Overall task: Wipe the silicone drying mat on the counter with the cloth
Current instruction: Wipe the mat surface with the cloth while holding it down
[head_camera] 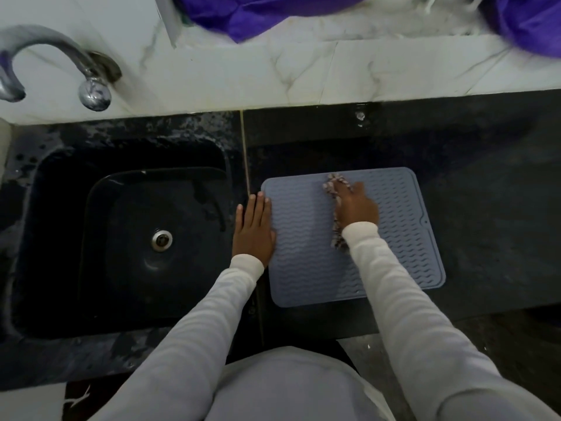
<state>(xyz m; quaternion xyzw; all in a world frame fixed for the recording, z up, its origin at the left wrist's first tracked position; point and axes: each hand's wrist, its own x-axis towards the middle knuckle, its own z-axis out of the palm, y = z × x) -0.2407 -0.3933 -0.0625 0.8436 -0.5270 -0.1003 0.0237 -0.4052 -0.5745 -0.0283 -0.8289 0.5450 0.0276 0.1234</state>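
I had the right hand point(355, 205) pressing the cloth point(335, 189) flat-fingered near the mat's point(306, 268) far edge; the left hand point(254, 229), fingers together, pinned its left edge to the counter point(485, 177).

Mat point(394, 253) on counter point(485, 208) right of sink point(60, 238), faucet point(60, 56) behind sink, cloth point(335, 185) on mat

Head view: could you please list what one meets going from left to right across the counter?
Tap → sink drain → left hand → cloth under the right hand → bare right part of the drying mat.
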